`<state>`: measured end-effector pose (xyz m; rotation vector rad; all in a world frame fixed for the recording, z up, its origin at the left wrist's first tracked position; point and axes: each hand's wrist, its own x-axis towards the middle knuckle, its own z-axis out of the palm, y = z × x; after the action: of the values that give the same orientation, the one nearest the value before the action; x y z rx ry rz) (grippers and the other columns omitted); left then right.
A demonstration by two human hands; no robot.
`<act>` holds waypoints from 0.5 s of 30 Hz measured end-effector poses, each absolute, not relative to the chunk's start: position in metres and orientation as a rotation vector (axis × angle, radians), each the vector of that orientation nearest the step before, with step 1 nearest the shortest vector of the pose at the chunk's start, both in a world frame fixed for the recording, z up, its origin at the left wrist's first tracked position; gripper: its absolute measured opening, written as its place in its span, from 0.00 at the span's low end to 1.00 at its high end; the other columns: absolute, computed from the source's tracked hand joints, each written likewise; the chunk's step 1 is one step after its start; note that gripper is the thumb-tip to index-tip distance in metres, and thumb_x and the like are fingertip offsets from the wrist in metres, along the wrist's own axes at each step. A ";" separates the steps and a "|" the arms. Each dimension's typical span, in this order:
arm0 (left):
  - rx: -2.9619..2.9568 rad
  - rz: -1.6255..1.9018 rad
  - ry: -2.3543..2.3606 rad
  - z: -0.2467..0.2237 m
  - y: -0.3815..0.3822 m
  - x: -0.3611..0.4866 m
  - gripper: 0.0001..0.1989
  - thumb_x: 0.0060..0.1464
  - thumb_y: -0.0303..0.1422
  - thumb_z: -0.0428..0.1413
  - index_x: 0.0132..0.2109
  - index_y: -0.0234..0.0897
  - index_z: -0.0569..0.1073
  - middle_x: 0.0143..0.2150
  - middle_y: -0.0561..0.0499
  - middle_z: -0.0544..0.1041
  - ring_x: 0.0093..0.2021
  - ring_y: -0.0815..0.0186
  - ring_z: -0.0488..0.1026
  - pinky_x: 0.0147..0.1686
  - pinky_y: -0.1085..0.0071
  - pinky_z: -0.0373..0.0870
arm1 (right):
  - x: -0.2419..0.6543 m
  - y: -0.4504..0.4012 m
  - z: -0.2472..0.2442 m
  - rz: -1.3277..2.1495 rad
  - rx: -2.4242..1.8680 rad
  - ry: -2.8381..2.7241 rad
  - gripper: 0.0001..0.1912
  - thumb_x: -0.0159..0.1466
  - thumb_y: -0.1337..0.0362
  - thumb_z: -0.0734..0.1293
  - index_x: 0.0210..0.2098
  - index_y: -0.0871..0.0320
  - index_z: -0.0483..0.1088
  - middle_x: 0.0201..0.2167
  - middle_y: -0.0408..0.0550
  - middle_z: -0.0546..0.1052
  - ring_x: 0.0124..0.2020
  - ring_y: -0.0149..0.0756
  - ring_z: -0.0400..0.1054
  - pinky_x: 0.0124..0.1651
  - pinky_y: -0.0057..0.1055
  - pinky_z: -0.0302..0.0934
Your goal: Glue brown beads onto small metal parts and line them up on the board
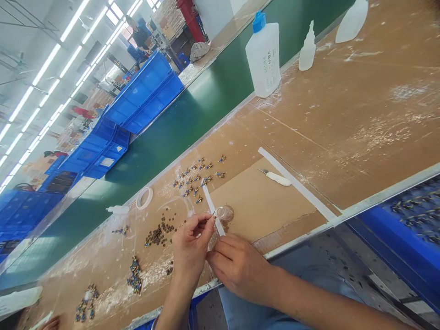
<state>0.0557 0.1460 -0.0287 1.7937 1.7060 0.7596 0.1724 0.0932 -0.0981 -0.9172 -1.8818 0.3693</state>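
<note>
My left hand (pixel 192 245) is closed, thumb and forefinger pinched around something small and dark that I cannot make out, beside a small clear cup (pixel 225 212). Curled just to its right is my right hand (pixel 239 266), close to a white tape strip (pixel 209 200); whatever its fingers hold is hidden. Left of my hands lies a loose pile of small dark brown pieces (pixel 158 234). Beyond them, several small blue and gold figures (pixel 195 178) are spread on the brown cardboard. A white-handled knife (pixel 277 178) rests to the right.
A large blue-capped bottle (pixel 264 59) and a small dropper bottle (pixel 307 49) stand toward the back. A tape roll (pixel 144 198) lies at left, near more figure clusters (pixel 134 276). Behind runs a green belt (pixel 154 153) with blue crates (pixel 146 94). Another person's hand (pixel 51 323) shows at lower left.
</note>
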 end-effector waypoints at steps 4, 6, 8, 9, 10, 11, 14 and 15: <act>1.870 0.741 1.728 -0.027 0.146 0.058 0.06 0.53 0.37 0.61 0.35 0.40 0.79 0.28 0.55 0.79 0.28 0.69 0.76 0.31 0.75 0.72 | 0.173 0.093 -0.098 0.382 -0.915 -1.887 0.12 0.68 0.72 0.58 0.29 0.60 0.67 0.28 0.46 0.68 0.32 0.35 0.60 0.36 0.32 0.55; 1.925 0.717 1.728 -0.025 0.146 0.059 0.05 0.53 0.36 0.60 0.34 0.41 0.79 0.29 0.55 0.80 0.28 0.69 0.77 0.32 0.75 0.73 | 0.173 0.093 -0.098 0.389 -0.917 -1.885 0.12 0.68 0.72 0.58 0.29 0.60 0.67 0.28 0.47 0.68 0.32 0.35 0.60 0.36 0.32 0.55; 1.994 0.688 1.731 -0.022 0.145 0.060 0.05 0.54 0.35 0.60 0.35 0.41 0.79 0.30 0.55 0.81 0.29 0.69 0.77 0.32 0.75 0.73 | 0.174 0.093 -0.097 0.395 -0.919 -1.883 0.13 0.68 0.72 0.58 0.29 0.60 0.67 0.27 0.47 0.69 0.31 0.35 0.60 0.36 0.32 0.55; 2.033 0.679 1.732 -0.022 0.145 0.061 0.04 0.54 0.34 0.59 0.35 0.42 0.79 0.30 0.55 0.81 0.29 0.69 0.77 0.33 0.75 0.73 | 0.174 0.093 -0.097 0.396 -0.918 -1.881 0.13 0.69 0.72 0.58 0.29 0.60 0.67 0.27 0.47 0.69 0.31 0.35 0.60 0.36 0.32 0.55; 2.073 0.672 1.731 -0.021 0.145 0.061 0.04 0.55 0.34 0.59 0.35 0.42 0.79 0.31 0.56 0.81 0.30 0.69 0.77 0.33 0.75 0.73 | 0.174 0.093 -0.097 0.395 -0.917 -1.877 0.13 0.69 0.72 0.58 0.29 0.60 0.67 0.27 0.47 0.69 0.31 0.35 0.60 0.35 0.32 0.55; 2.115 0.664 1.729 -0.021 0.145 0.061 0.04 0.55 0.33 0.59 0.35 0.42 0.79 0.31 0.55 0.81 0.30 0.69 0.78 0.34 0.75 0.73 | 0.174 0.093 -0.097 0.396 -0.915 -1.875 0.13 0.69 0.72 0.58 0.29 0.60 0.67 0.27 0.47 0.69 0.31 0.35 0.60 0.35 0.33 0.54; 2.225 0.636 1.708 -0.022 0.146 0.060 0.04 0.56 0.32 0.58 0.36 0.41 0.79 0.31 0.55 0.81 0.30 0.69 0.78 0.34 0.75 0.73 | 0.174 0.093 -0.097 0.390 -0.913 -1.875 0.12 0.69 0.72 0.58 0.29 0.60 0.67 0.27 0.46 0.68 0.31 0.35 0.60 0.35 0.33 0.54; 2.254 0.621 1.698 -0.022 0.147 0.061 0.04 0.56 0.32 0.58 0.36 0.41 0.78 0.31 0.55 0.81 0.30 0.69 0.78 0.34 0.75 0.72 | 0.174 0.093 -0.097 0.385 -0.915 -1.875 0.12 0.68 0.72 0.58 0.29 0.60 0.67 0.27 0.46 0.68 0.31 0.35 0.59 0.35 0.32 0.53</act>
<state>0.0607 0.1471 -0.0221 2.2542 1.6979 0.6207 0.1741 0.0932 -0.0974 -0.9145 -1.8746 0.3850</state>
